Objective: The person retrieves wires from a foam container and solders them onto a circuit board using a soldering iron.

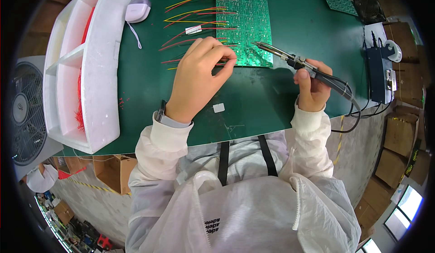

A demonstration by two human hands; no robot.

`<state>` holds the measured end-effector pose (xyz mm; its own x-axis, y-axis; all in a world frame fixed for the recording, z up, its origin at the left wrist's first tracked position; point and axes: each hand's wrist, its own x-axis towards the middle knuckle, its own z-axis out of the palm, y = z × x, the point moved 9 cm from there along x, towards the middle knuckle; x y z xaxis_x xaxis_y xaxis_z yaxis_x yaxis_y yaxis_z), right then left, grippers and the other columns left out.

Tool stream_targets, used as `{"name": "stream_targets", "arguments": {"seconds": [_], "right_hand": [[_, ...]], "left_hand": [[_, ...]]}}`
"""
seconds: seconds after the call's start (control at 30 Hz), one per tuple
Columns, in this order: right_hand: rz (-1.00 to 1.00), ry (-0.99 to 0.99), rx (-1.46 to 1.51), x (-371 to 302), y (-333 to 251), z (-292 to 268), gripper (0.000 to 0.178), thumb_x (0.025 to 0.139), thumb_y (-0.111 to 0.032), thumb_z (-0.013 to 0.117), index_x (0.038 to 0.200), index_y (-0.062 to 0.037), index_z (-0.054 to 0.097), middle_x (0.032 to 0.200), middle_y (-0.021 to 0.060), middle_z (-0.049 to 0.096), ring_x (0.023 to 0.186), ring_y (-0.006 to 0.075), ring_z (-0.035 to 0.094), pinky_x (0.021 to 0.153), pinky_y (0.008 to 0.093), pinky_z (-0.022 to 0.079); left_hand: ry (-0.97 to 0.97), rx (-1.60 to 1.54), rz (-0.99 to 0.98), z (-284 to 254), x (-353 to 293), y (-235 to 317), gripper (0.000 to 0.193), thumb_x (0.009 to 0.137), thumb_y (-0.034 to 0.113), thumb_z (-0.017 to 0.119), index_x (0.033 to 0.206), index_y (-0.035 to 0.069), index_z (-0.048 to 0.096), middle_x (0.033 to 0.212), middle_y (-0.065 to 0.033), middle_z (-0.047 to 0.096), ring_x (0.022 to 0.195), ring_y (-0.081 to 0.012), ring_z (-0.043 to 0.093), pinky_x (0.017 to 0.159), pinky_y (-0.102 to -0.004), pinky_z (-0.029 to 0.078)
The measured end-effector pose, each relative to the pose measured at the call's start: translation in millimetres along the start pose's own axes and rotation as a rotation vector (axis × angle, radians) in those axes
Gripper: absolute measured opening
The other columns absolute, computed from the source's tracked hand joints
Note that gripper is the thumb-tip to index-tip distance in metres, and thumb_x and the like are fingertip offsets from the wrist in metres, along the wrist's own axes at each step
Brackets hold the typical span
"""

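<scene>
A panel of green circuit boards (253, 22) lies flat on the green table, with several red and yellow wires (195, 12) sticking out from its left side. My left hand (197, 78) hovers over the panel's lower left corner, thumb and forefinger pinched together among the wire ends. Whatever is between those fingertips is too small to make out. In my right hand (313, 87) is a soldering iron (280, 53), its tip pointing left over the lower part of the panel. Whether the tip touches the board cannot be told.
A white foam box (103, 76) with red wires inside stands at the left, near a lilac case (137, 10). On the right are a soldering station (378, 74) with cables, a small black fan (369, 6) and another circuit board (337, 0). A white square (219, 108) lies near me.
</scene>
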<state>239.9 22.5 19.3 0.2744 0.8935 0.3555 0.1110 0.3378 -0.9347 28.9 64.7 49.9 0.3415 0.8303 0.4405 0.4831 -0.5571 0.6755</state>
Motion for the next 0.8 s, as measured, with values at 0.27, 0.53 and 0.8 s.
{"name": "stream_targets", "arguments": {"seconds": [0.27,0.53,0.8], "right_hand": [[-0.085,-0.112,-0.057,4.0,-3.9,1.7,0.031,0.072,0.001,0.063,0.098,0.0,0.046,0.083,0.0083,0.052,0.071,0.0122,0.049,0.067,0.0219,0.039],[-0.119,-0.228,-0.048,7.8,-3.0,8.7,0.029,0.072,-0.003,0.065,0.094,0.0006,0.047,0.075,0.0069,0.054,0.065,0.0111,0.05,0.061,0.0213,0.039],[-0.147,-0.261,-0.093,8.7,-4.9,12.8,0.027,0.075,-0.007,0.063,0.094,0.001,0.046,0.073,0.0078,0.052,0.058,0.0101,0.049,0.054,0.02,0.039]], "left_hand": [[-0.03,0.07,0.028,3.5,-0.5,-6.9,0.011,0.065,-0.003,0.064,0.073,0.003,0.059,0.073,-0.0042,0.055,0.07,-0.0177,0.05,0.058,-0.0256,0.042],[-0.041,0.093,0.057,6.2,0.1,-7.1,0.012,0.064,-0.003,0.065,0.073,0.003,0.059,0.072,-0.0036,0.054,0.069,-0.0176,0.049,0.056,-0.0256,0.041],[-0.012,0.135,0.122,5.1,-0.7,-1.3,0.014,0.061,-0.004,0.065,0.071,0.003,0.059,0.071,-0.0032,0.053,0.067,-0.0171,0.048,0.054,-0.0262,0.04]]}}
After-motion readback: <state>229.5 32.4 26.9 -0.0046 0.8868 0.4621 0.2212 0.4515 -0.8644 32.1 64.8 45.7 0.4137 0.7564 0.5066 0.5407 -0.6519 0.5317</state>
